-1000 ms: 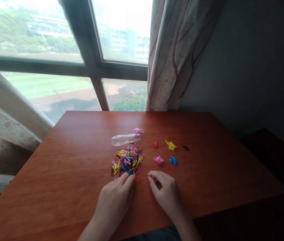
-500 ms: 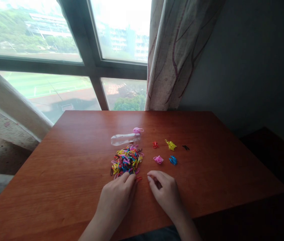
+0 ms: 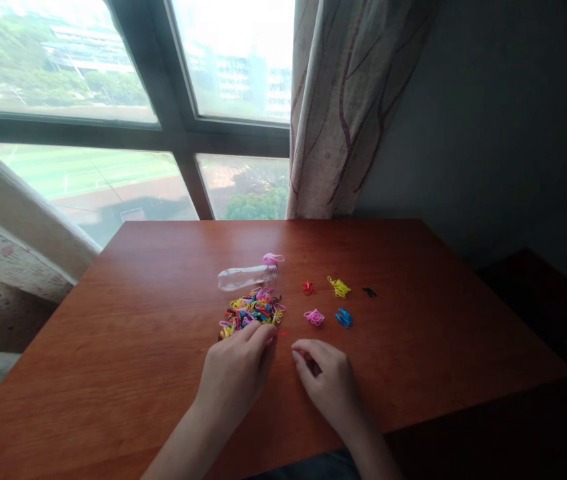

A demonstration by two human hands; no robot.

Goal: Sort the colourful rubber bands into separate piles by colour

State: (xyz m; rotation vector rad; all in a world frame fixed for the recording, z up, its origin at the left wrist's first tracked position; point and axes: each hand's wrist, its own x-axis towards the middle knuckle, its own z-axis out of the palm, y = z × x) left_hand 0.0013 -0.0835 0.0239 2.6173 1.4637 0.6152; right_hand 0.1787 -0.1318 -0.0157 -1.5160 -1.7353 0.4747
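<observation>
My left hand (image 3: pixel 241 357) is closed in a pinch at the near right edge of a mixed pile of small coloured rubber bands (image 3: pixel 253 310). A red rubber band (image 3: pixel 284 333) pokes out from its fingertips, slightly blurred. To the right of it, my right hand (image 3: pixel 324 370) rests low over the table with curled fingers, thumb and index tips close together. Whether anything is between them I cannot make out. Beyond the hands lie small heaps of red bands (image 3: pixel 308 287), yellow bands (image 3: pixel 339 287), pink bands (image 3: pixel 314 317), blue bands (image 3: pixel 343 318) and black bands (image 3: pixel 369 292).
Behind the pile, a clear plastic bottle (image 3: pixel 243 278) lies on its side, with a pink cap (image 3: pixel 271 259) by its neck. The wooden table (image 3: pixel 128 333) reaches to the window (image 3: pixel 173 140). Curtains (image 3: pixel 348 100) hang at both sides.
My left hand has moved up and a little to the right, bringing the red rubber band with it. My right hand stays nearly still. The view has shifted slightly.
</observation>
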